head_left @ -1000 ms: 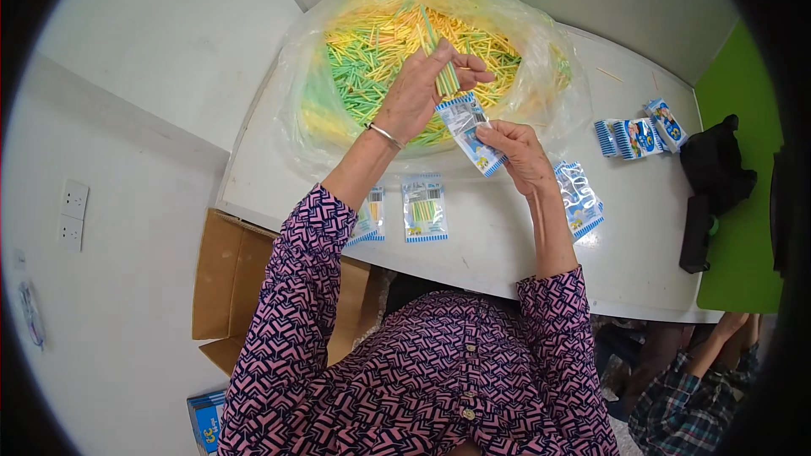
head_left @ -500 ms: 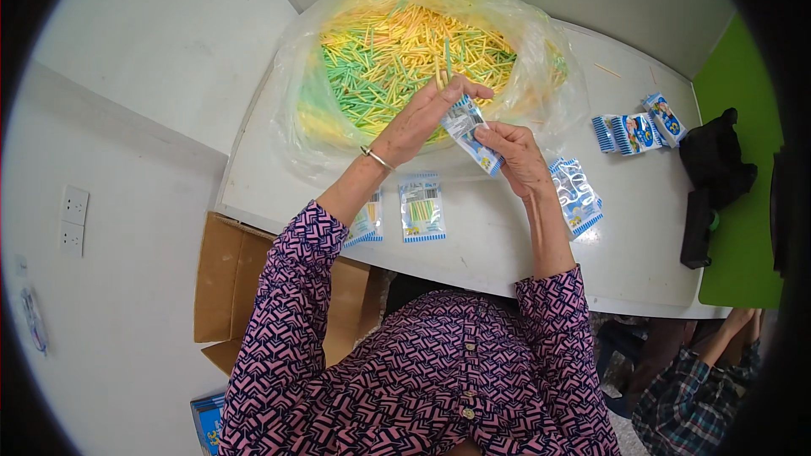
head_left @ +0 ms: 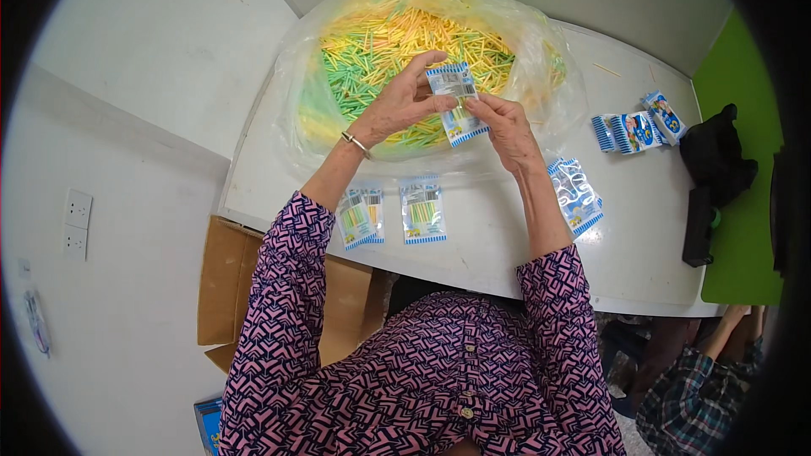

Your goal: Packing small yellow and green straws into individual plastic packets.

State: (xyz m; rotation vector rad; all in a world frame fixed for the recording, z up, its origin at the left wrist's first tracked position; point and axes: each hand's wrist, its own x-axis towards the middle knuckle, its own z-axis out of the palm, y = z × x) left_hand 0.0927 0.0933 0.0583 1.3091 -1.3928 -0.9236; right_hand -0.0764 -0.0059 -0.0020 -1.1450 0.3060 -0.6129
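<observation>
Above the front edge of a big clear bag, my two hands hold a small blue-and-white clear packet (head_left: pixel 454 84) with a few thin coloured sticks inside. My right hand (head_left: pixel 512 137) pinches its right side near the lower corner. On the packet's left side lies the thumb of my left hand (head_left: pixel 390 114); the index finger is raised by the top edge, and other fingers are hidden behind. The clear bag (head_left: pixel 291 122) bulges with loose yellow, green and orange sticks (head_left: pixel 405 42). Nearer me, one filled packet (head_left: pixel 423 211) lies flat beside overlapping filled packets (head_left: pixel 358 218).
Flat packets (head_left: pixel 577 194) lie right of my right forearm. Farther right stand bundled blue packets (head_left: pixel 634 133) and a black device (head_left: pixel 716 156) before a green panel (head_left: pixel 743 194). An open cardboard box (head_left: pixel 226 274) sits below the table's left edge. Another person's sleeve (head_left: pixel 688 397) shows lower right.
My left hand no longer holds sticks upright over the packet; its thumb now rests on the packet. The packet has turned more upright, with sticks showing inside it.
</observation>
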